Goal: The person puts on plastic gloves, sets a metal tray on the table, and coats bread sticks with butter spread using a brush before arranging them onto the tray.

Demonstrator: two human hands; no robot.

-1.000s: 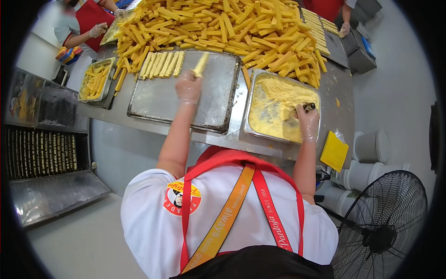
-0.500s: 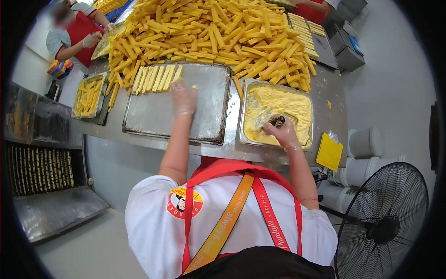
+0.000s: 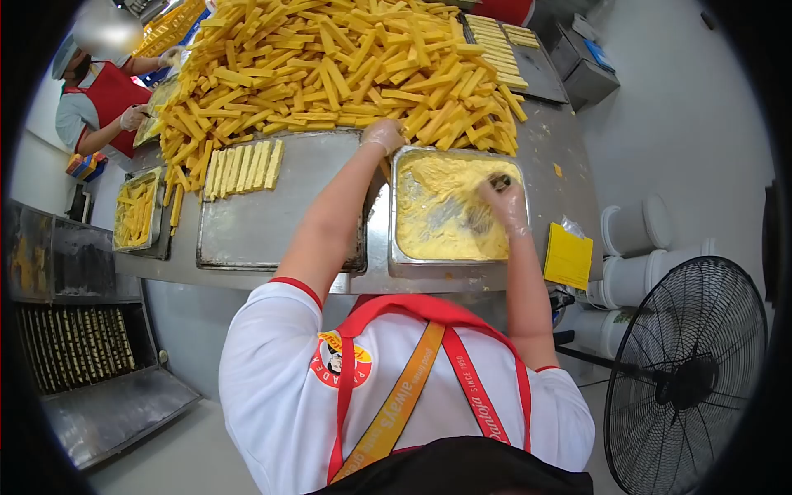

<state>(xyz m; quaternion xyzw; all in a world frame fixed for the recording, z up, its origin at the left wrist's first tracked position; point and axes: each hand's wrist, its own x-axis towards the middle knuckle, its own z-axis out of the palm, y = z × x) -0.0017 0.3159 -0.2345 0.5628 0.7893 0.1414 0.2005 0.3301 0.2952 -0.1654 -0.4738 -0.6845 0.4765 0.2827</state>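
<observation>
My gloved left hand [image 3: 384, 135] is at the near edge of a big pile of yellow bread-like sticks [image 3: 330, 70], above the tray's right back corner. Its fingers are bent in against the sticks; whatever they grip is hidden. Over a metal pan [image 3: 394, 206] of pale yellow creamy spread [image 3: 429, 181], my gloved right hand [image 3: 505, 206] is closed round a dark-handled tool [image 3: 500, 181]. Motion smears its lower end in the spread. Several coated sticks [image 3: 243, 169] lie side by side at the back left of the flat metal tray [image 3: 280, 231].
A smaller pan of sticks [image 3: 136, 210] stands left of the tray. More coated sticks [image 3: 499, 54] lie on a tray at the back right. A yellow pad [image 3: 568, 254] sits at the table's right edge, near a black fan [image 3: 685, 379]. A co-worker [image 3: 103, 103] stands at far left.
My left hand has left the row of coated sticks and moved right to the pile's edge. My right hand has shifted up within the pan, tool still held. The view has swung slightly.
</observation>
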